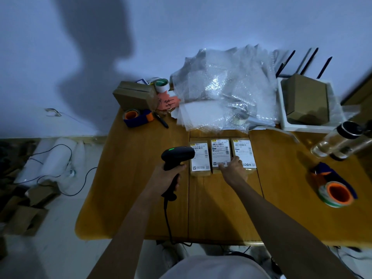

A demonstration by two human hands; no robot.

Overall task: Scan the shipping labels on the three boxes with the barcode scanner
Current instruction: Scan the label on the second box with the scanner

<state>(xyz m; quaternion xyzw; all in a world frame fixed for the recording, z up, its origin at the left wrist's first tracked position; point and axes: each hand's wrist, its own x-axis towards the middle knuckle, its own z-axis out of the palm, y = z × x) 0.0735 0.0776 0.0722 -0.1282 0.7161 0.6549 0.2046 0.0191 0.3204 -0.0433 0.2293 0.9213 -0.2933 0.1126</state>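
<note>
Three small cardboard boxes lie side by side on the wooden table (130,198), each with a white shipping label on top: the left box (200,160), the middle box (220,153) and the right box (244,152). My left hand (167,178) grips the handle of a black barcode scanner (177,156), whose head with a green light hovers just left of the left box and covers its label's left edge. My right hand (234,170) rests with its fingers on the near edges of the middle and right boxes.
A heap of bubble wrap (225,87) lies behind the boxes. Tape dispensers sit at back left (136,116) and front right (336,190). A brown box (134,95), a white tray holding a box (306,101), a clear bottle (340,140) and the scanner cable (167,218) are also here.
</note>
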